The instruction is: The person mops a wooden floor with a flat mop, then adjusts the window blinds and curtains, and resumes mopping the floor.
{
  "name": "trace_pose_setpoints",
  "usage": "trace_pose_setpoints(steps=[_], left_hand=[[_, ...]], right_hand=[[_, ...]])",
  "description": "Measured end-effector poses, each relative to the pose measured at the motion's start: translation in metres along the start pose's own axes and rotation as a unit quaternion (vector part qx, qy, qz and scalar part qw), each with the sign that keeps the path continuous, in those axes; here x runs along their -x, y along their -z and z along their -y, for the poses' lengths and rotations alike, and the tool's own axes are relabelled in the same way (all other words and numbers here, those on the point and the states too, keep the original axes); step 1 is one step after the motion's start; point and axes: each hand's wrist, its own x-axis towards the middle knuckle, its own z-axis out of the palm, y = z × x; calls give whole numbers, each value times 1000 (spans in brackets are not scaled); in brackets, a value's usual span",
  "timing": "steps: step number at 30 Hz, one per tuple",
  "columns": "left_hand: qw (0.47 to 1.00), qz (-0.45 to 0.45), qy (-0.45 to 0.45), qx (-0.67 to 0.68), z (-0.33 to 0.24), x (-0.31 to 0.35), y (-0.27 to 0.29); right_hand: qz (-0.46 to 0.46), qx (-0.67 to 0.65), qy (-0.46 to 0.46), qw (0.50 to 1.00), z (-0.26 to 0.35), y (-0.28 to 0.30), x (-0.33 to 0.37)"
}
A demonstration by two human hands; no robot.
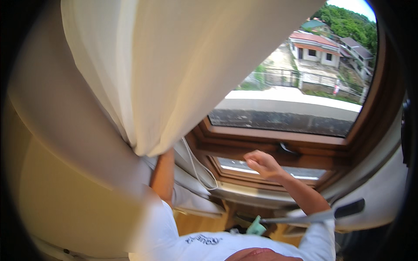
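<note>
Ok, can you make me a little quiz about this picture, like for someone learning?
1. True or false: the white curtain hangs in front of part of the window.
2. What is the right hand nearest to? A) the brown wooden window frame B) a cup C) a book
3. Fill in: the left hand goes up behind the ______, so it is hidden.

Key: 1 true; 2 A; 3 curtain. The left forearm shows below the curtain's lower edge. Through the glass you can see houses and green trees.
</note>
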Motion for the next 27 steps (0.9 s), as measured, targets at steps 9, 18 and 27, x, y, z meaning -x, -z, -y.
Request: trace_pose_setpoints(steps=[9, 18, 27], left_hand=[[997, -45, 68, -14, 87, 66, -4], [966, 56, 249, -42, 139, 145, 9], [882, 195, 426, -52, 149, 217, -5]], right_hand=[[-9, -23, -71, 997, -13, 5, 26], [34, -43, -72, 996, -6, 1, 19], [29, -33, -130, 991, -27, -19, 4]])
